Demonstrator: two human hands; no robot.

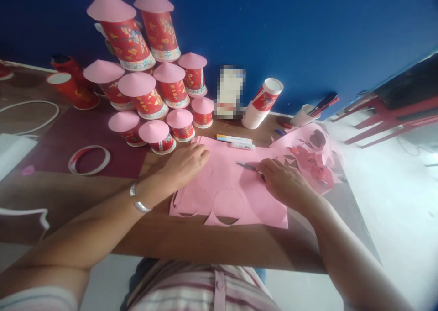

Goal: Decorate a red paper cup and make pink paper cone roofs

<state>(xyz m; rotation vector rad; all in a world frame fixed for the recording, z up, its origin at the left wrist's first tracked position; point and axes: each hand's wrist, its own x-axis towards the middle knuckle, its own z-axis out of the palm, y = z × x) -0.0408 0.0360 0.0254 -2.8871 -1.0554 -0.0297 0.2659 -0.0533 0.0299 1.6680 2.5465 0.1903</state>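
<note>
Currently my right hand [285, 183] is closed around the handles of a pair of scissors [248, 166], blades pointing left across the pink paper sheet [239, 183]. My left hand [185, 162] lies flat and open, palm down, on the sheet's upper left part, pinning it to the tabletop [191, 242].

The sheet sits at the tabletop's near edge, between both hands. Round holes show along its lower edge, and one cut circle [228, 204] lies near the bottom.

Judgement: for a clean cut I should keep the left palm pressing near the blades but clear of their line, and turn the paper, not the scissors, around curves.

Beyond the sheet: two markers [236, 140] just above it, pink offcuts [313, 158] to the right, and red cups with pink cone lids [155, 130] stacked behind the left hand.
</note>
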